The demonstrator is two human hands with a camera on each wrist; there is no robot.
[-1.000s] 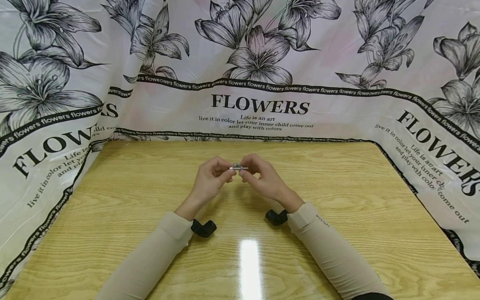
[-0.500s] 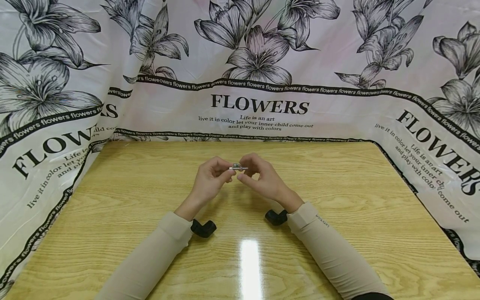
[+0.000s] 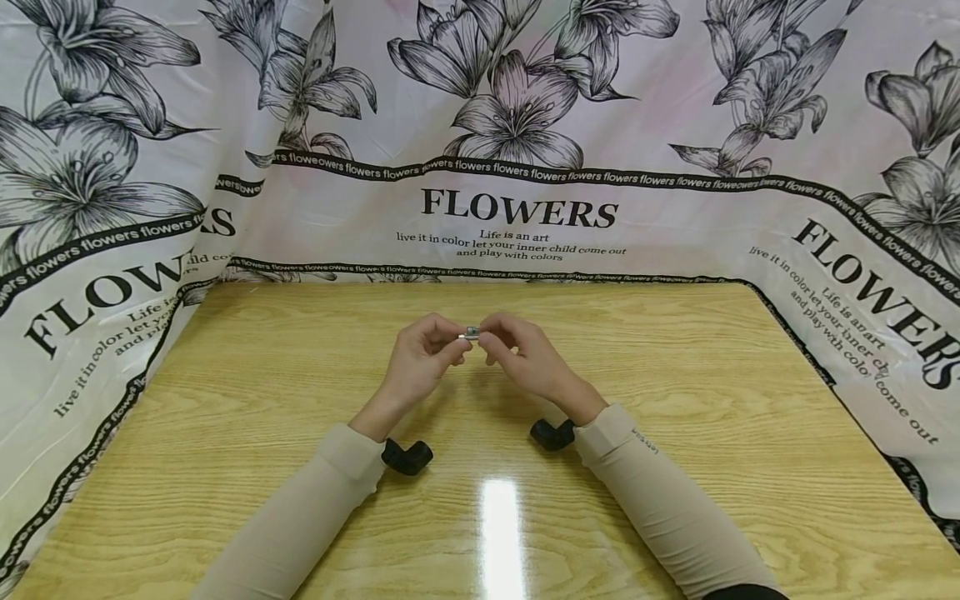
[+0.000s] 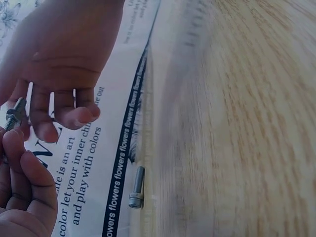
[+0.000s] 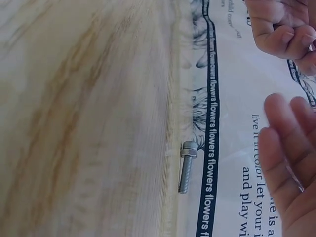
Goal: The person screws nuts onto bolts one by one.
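My left hand [image 3: 423, 354] pinches one end of a small metal bolt [image 3: 468, 337] between thumb and forefinger, held level above the table. At the bolt's other end, the thumb and forefinger of my right hand [image 3: 528, 354] close in around the nut [image 4: 14, 116] and cover that end in the head view. Threads show beside the nut in the left wrist view. A second bolt [image 4: 137, 187], with a nut up by its head, appears to lie on the table beyond the hands. Both wrist views show it, and no fingers touch it.
The wood-grain table [image 3: 300, 517] stretches under both forearms. A floral printed cloth [image 3: 517, 225] hangs behind it and along both sides. Black curved pieces [image 3: 408, 458] stick out from the two sleeve cuffs.
My right thumb dropped away from the bolt half a second ago, leaving its right end bare. Now it is raised against that end again. My left hand keeps its place.
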